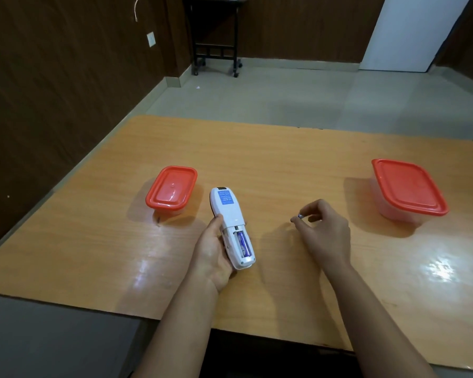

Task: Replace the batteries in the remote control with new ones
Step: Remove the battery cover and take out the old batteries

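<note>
At centre frame the left hand (216, 257) grips the white remote control (231, 227), back up, cover off; one blue battery (243, 242) sits in the bay and the slot beside it looks empty. Right of centre, the right hand (322, 227) pinches a second battery (300, 215) above the counter (284, 165). Whether either cell is old or new cannot be told; seemingly mid-swap. Both red-lidded tubs (172, 190) are shut.

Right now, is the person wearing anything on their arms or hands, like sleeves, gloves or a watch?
No. The left hand and right hand are bare, with no gloves, rings or watch showing. Both forearms are bare too; no sleeve reaches into view.
</note>
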A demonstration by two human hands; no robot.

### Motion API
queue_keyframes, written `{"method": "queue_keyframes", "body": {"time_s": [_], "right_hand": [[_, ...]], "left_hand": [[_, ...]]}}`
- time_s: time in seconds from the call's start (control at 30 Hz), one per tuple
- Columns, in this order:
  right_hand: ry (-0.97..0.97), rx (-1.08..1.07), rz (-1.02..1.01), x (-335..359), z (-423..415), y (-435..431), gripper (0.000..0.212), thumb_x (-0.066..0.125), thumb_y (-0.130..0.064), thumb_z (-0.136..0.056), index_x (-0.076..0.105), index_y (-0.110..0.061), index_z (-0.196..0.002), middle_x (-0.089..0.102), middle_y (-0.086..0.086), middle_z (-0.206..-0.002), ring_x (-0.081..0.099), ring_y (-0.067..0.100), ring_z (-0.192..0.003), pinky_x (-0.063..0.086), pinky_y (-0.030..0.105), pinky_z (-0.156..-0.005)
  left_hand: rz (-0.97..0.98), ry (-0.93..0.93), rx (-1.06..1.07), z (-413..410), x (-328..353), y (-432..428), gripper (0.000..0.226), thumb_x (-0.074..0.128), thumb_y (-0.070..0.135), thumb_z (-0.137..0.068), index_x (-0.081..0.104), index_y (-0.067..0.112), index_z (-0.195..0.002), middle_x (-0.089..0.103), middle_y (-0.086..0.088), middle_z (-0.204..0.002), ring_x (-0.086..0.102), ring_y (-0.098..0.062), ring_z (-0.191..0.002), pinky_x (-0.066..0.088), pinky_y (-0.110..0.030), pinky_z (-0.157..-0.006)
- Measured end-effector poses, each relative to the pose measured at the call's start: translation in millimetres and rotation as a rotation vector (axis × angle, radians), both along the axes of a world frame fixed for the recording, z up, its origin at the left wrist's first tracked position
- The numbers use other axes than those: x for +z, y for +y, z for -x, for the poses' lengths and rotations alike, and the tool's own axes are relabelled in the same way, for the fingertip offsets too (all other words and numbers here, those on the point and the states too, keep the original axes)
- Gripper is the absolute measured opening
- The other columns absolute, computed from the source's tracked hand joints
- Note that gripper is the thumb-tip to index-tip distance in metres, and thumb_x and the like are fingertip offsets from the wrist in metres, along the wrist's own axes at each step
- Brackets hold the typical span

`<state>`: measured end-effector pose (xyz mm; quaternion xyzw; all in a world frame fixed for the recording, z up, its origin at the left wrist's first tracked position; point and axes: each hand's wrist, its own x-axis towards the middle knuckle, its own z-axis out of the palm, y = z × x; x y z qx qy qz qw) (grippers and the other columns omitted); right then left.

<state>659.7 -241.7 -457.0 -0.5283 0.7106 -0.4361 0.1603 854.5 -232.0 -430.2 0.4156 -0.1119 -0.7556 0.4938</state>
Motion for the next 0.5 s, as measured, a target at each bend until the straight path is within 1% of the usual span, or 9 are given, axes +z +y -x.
{"method": "queue_keyframes", "body": {"time_s": [0.07, 0.13, 0.23, 0.33, 0.4, 0.43, 0.47, 0.5], "right_hand": [[0.169, -0.038, 0.02, -7.9, 1.0, -2.3, 0.016, 0.07, -0.026, -0.073, 0.054, -0.029, -0.074, 0.061, -0.009, -0.077, 0.057, 0.006, -0.075, 0.038, 0.025, -0.063], [0.286, -0.065, 0.039, -12.2, -1.0, -4.3, 0.013, 0.067, -0.026, -0.076, 0.054, -0.027, -0.073, 0.057, -0.008, -0.072, 0.054, 0.012, -0.074, 0.035, 0.027, -0.056], [0.444, -0.058, 0.036, -20.1, -2.3, -6.8, 0.004, 0.063, -0.021, -0.079, 0.061, -0.018, -0.083, 0.06, -0.003, -0.073, 0.054, 0.023, -0.077, 0.041, 0.032, -0.056], [0.564, -0.068, -0.057, -25.5, -2.9, -7.2, 0.013, 0.06, -0.022, -0.079, 0.066, -0.017, -0.09, 0.062, 0.002, -0.076, 0.054, 0.029, -0.082, 0.042, 0.035, -0.058], [0.581, -0.069, -0.13, -21.7, -3.6, -6.1, 0.022, 0.061, -0.028, -0.081, 0.067, -0.018, -0.099, 0.063, 0.004, -0.088, 0.052, 0.029, -0.09, 0.042, 0.036, -0.065], [0.542, -0.044, -0.153, -16.2, -4.8, -5.3, 0.027, 0.062, -0.031, -0.081, 0.066, -0.019, -0.105, 0.062, 0.003, -0.096, 0.051, 0.028, -0.096, 0.042, 0.036, -0.071], [0.443, 0.019, -0.154, -8.2, -7.1, -4.1, 0.032, 0.064, -0.033, -0.081, 0.064, -0.021, -0.111, 0.06, 0.001, -0.104, 0.051, 0.024, -0.102, 0.043, 0.035, -0.077], [0.302, 0.123, -0.138, 1.8, -10.8, -2.3, 0.037, 0.068, -0.034, -0.08, 0.062, -0.023, -0.115, 0.058, -0.002, -0.109, 0.052, 0.019, -0.104, 0.045, 0.032, -0.081]], "left_hand": [[0.004, -0.006, -0.006, 0.7, 0.5, 0.8, 0.035, 0.039, 0.032, -0.099, 0.055, 0.017, -0.125, 0.064, -0.009, -0.095, 0.057, -0.022, -0.078, 0.047, -0.036, -0.075], [0.012, -0.008, -0.013, 1.3, 1.0, 1.0, 0.034, 0.038, 0.032, -0.099, 0.056, 0.017, -0.124, 0.065, -0.009, -0.096, 0.056, -0.022, -0.077, 0.046, -0.036, -0.074], [0.024, -0.02, -0.022, 1.1, 2.1, 1.6, 0.035, 0.039, 0.032, -0.099, 0.056, 0.016, -0.124, 0.066, -0.009, -0.094, 0.056, -0.022, -0.076, 0.046, -0.035, -0.072], [0.027, -0.032, -0.023, 0.2, 2.3, 2.2, 0.034, 0.04, 0.032, -0.098, 0.057, 0.016, -0.123, 0.066, -0.009, -0.094, 0.056, -0.022, -0.076, 0.046, -0.035, -0.072], [0.025, -0.036, -0.017, 0.1, 4.0, 2.6, 0.031, 0.04, 0.032, -0.098, 0.061, 0.016, -0.113, 0.065, -0.009, -0.094, 0.055, -0.022, -0.076, 0.046, -0.035, -0.072], [0.033, -0.035, -0.013, -0.3, 5.2, 2.8, 0.029, 0.039, 0.031, -0.098, 0.064, 0.016, -0.106, 0.064, -0.009, -0.094, 0.055, -0.021, -0.076, 0.045, -0.035, -0.072], [0.047, -0.032, -0.012, -1.0, 6.6, 2.7, 0.029, 0.039, 0.03, -0.098, 0.064, 0.016, -0.1, 0.063, -0.009, -0.094, 0.054, -0.021, -0.075, 0.044, -0.034, -0.072], [0.064, -0.031, -0.016, -1.8, 8.3, 2.8, 0.029, 0.038, 0.029, -0.098, 0.065, 0.016, -0.099, 0.061, -0.008, -0.095, 0.053, -0.02, -0.075, 0.043, -0.033, -0.071]]}}
